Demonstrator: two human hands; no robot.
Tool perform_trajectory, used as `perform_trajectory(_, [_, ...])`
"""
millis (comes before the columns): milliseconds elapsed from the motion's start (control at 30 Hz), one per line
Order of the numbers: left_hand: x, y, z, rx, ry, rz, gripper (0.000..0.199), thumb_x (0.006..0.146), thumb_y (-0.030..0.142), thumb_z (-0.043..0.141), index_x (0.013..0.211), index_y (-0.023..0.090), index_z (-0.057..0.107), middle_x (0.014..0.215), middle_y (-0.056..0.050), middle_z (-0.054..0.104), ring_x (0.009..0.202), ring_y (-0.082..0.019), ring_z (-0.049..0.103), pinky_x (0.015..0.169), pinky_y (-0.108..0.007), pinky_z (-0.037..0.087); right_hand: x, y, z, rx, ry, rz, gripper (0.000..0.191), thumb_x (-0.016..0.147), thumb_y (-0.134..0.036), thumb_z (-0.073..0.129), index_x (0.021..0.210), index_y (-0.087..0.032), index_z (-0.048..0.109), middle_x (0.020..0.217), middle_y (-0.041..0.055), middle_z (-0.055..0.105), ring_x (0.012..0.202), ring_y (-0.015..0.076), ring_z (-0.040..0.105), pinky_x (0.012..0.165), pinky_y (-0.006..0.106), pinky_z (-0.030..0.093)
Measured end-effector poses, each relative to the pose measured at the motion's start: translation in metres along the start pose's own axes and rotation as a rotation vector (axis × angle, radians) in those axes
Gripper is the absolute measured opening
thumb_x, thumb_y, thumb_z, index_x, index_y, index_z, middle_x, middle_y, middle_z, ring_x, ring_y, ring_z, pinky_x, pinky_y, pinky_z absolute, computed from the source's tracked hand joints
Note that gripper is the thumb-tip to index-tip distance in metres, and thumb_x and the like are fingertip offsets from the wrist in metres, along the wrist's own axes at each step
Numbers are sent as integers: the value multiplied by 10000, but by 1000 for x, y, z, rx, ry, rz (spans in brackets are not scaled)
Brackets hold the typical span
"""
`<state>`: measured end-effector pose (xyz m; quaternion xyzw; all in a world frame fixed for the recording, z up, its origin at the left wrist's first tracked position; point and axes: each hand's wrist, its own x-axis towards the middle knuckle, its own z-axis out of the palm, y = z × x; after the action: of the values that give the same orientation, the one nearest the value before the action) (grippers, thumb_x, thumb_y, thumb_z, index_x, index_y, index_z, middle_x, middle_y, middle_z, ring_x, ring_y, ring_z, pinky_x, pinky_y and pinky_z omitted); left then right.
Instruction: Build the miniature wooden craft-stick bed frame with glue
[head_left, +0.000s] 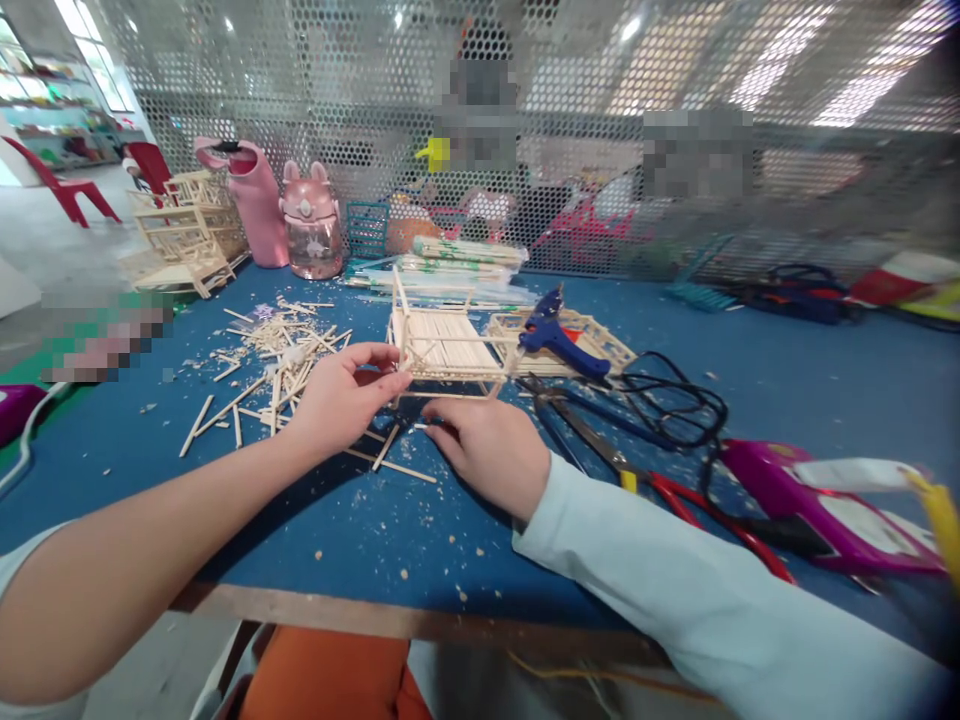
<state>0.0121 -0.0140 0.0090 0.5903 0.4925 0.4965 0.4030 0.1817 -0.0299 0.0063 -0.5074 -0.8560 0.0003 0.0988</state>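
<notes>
A small bed-like frame of thin wooden sticks (450, 345) stands on the blue table in front of me. My left hand (349, 390) grips its near left corner post between thumb and fingers. Just below the frame's front edge, my right hand (487, 440) is closed in a pinch; a tiny pale stick end (421, 427) shows at its fingertips. Loose cut sticks (281, 370) lie in a pile left of the frame. A blue glue gun (562, 340) rests at the right, over a flat stick panel (611, 345).
Red-handled cutters (675, 495), a black cable (675, 400) and a purple device (825, 500) lie at the right. Behind are packs of sticks (465, 260), a pink bottle (259, 205), a clear cup (313, 235) and another stick model (187, 235). A perforated metal screen (585, 60) closes the back.
</notes>
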Motion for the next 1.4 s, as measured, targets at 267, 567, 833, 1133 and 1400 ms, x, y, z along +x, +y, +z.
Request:
perform_trajectory(267, [1, 3, -1, 32, 17, 5, 215, 685, 224, 663, 877, 138, 625, 735, -6, 621, 593, -94, 567, 581, -229, 473, -14, -10, -4, 28, -98, -211, 171, 860, -283, 520, 811, -181, 648, 841, 40, 648, 750, 141, 598, 603, 253, 347])
perform_trajectory(567, [5, 0, -3, 52, -2, 59, 191, 692, 216, 663, 868, 148, 634, 711, -2, 618, 580, -93, 569, 584, -231, 471, -16, -2, -13, 76, -47, -208, 203, 887, -224, 433, 865, -160, 625, 844, 48, 656, 751, 151, 592, 636, 253, 366])
perform_trajectory(833, [5, -2, -2, 42, -44, 61, 217, 666, 225, 678, 856, 137, 621, 753, -2, 620, 635, -94, 564, 650, -245, 477, 9, -32, -1, 15, -34, -209, 319, 913, -327, 399, 903, -198, 691, 846, 63, 693, 768, 180, 631, 610, 279, 374])
perform_trajectory(1133, [3, -1, -4, 69, -66, 51, 250, 677, 278, 674, 885, 151, 622, 772, -10, 639, 658, -118, 589, 646, -257, 484, 23, -53, 0, -3, -44, -136, 242, 810, -131, 457, 870, -119, 692, 823, 136, 702, 801, 237, 660, 639, 308, 461])
perform_trajectory(1400, [3, -3, -3, 38, -59, 33, 293, 669, 329, 683, 893, 151, 618, 803, -18, 627, 655, -113, 587, 637, -256, 477, -5, -50, -14, 31, -39, -94, 238, 857, -76, 380, 980, -99, 583, 861, 108, 662, 747, 200, 618, 606, 287, 422])
